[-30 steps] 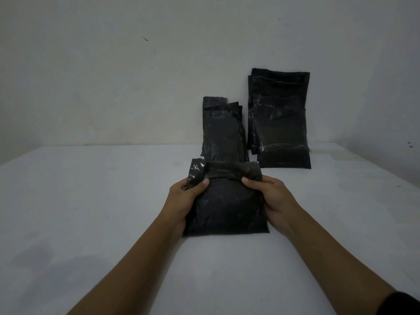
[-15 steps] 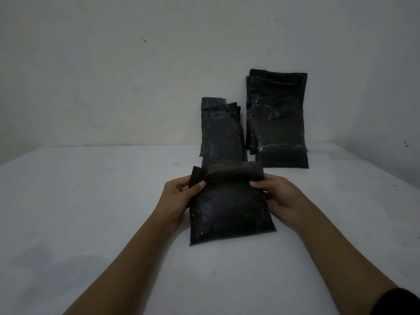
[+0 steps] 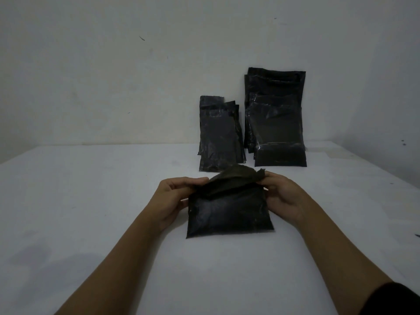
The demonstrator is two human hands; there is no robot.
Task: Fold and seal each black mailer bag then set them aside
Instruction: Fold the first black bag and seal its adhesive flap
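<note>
Mailer bag (image 3: 229, 212) lies mid-bench, toward the far edge, flap (image 3: 236, 180) lifted. Left hand (image 3: 175, 198) pinches the flap's left corner, right hand (image 3: 281, 196) the right, fingers curled. Best approach, probably: pull the flap taut, lay it square over the body, press along the seam.

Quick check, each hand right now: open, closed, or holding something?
Left hand: pinches the left end of the black mailer bag flap.
Right hand: pinches the flap's right end.
</note>
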